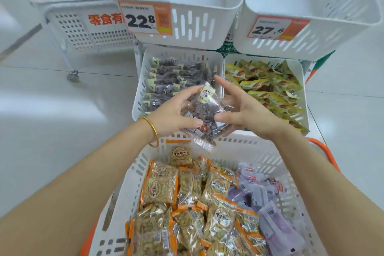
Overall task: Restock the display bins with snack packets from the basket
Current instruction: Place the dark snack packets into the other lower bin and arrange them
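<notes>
Between my two hands is a bunch of clear snack packets with dark contents, held over the near rim of the lower left display bin. My left hand grips the bunch from the left, thumb curled under it. My right hand holds it from the right, its fingers partly spread. That bin holds rows of the same dark packets. Below my arms, the white basket holds orange-edged packets and purple packets.
The lower right bin is full of yellow packets. Two white bins above, priced 22.8 and 27.6, show no goods. A white wheeled rack stands at the left on the pale floor. An orange frame edges the basket.
</notes>
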Tool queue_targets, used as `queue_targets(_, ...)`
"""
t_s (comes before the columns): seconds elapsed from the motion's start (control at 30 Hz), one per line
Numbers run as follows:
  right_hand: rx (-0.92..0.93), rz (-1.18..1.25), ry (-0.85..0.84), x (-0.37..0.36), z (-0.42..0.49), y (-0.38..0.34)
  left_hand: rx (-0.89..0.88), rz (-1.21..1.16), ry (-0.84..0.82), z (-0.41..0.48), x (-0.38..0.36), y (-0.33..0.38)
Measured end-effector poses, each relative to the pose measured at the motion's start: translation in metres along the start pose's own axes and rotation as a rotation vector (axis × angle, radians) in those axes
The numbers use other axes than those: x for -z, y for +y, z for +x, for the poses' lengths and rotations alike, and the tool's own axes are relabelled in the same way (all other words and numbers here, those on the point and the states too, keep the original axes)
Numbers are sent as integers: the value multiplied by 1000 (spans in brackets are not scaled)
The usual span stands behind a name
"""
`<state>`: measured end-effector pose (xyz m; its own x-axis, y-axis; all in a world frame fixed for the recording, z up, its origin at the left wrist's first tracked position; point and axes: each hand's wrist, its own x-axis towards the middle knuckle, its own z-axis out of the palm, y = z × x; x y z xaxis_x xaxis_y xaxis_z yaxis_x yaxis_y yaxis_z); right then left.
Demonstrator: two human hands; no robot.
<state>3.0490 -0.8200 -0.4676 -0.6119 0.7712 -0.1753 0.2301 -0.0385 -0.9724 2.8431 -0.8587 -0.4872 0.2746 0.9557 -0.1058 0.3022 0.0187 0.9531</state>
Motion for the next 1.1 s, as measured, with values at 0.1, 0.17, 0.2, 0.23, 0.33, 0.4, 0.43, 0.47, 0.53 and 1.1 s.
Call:
queue_targets(0.1,-8,-57,79,14,37,3,-72,40,3,41,14,0)
queue_targets(0.17,64,-36,214,26,61,9,-92,94,58,72,21,-5)
queue_targets(0.2,127,-46,316,33,72,14,-92,154,136,88,26,-9)
queue_targets(0.23,196,-102,429,40,82,18,-90,246,242,105,32,-15)
queue_targets(0.33,365,-455,642,55,107,32,-28,703,388,151,49,-40)
queue_targets(0.4,488,-654,648,57,121,39,58,984,276,171,53,-59)
queue_targets(0.43,551,-749,644,56,128,42,81,1100,226,178,53,-67)
queue_targets(0.47,611,-845,646,54,135,44,89,1196,198,182,52,-74)
queue_targets(0.53,736,-1029,685,52,152,50,69,1309,207,184,50,-84)
queue_targets(1.1,460,-1336,548,77,214,53,-175,1160,416,176,50,-103)
